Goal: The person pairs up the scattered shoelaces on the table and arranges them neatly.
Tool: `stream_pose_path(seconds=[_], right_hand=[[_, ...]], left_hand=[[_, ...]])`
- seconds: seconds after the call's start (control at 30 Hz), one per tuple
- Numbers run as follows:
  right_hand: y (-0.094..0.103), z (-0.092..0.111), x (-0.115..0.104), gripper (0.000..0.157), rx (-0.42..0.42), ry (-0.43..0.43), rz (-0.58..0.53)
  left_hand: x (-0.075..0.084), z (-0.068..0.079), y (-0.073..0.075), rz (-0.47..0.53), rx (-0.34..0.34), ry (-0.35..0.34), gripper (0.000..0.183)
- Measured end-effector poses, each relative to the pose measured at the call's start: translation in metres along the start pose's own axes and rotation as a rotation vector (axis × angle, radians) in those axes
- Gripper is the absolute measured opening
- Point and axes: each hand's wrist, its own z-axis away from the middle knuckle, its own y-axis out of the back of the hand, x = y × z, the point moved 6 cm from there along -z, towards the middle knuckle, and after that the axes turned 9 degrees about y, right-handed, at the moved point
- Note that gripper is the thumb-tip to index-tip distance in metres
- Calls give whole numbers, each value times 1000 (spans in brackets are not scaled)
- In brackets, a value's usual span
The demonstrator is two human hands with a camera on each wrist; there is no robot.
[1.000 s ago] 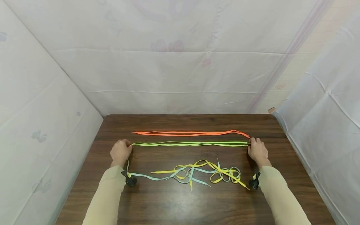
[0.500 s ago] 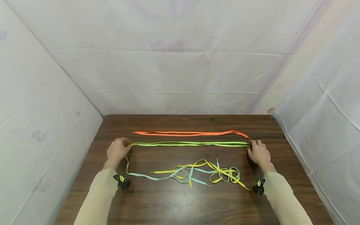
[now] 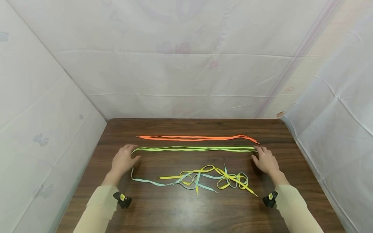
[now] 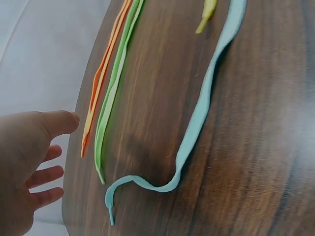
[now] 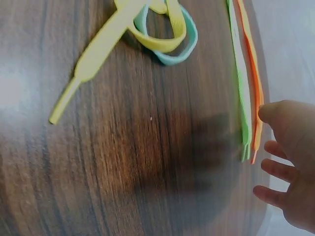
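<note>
A lime-green shoelace (image 3: 239, 148), laid in long parallel strands, stretches across the table between the hands. My left hand (image 3: 123, 160) hovers around its left end, thumb and fingers apart and nothing between them. At the other end, my right hand (image 3: 265, 161) is likewise spread and holds nothing. In the left wrist view the left hand (image 4: 29, 162) stands off from the lace tips; the right hand (image 5: 290, 157) appears beside them in the right wrist view. Behind the green lace lies an orange shoelace (image 3: 192, 140), also drawn out straight.
Nearer the front, a yellow shoelace (image 3: 169, 177) and a light blue shoelace (image 3: 152, 183) lie tangled in loops. The blue one's loose end (image 4: 142, 182) trails left toward the left hand. Dark wooden table (image 3: 186, 216); white sheeting (image 3: 186, 74) surrounds its back and sides.
Both hands have let go of the green lace's ends and their fingers have spread. The wrists have moved outward and back toward the body; the laces lie almost as before.
</note>
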Motion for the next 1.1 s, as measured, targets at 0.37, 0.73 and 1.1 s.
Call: stream_pose_path(seconds=[0.37, 0.73, 1.1], right_hand=[[1, 4, -28, 46, 38, 141, 12], [3, 5, -63, 43, 111, 276, 6], [-5, 5, -108, 39, 137, 408, -30]], left_hand=[[19, 25, 1, -63, 8, -157, 54], [18, 52, -14, -81, -22, -231, 68], [9, 72, -26, -157, -22, -275, 58]])
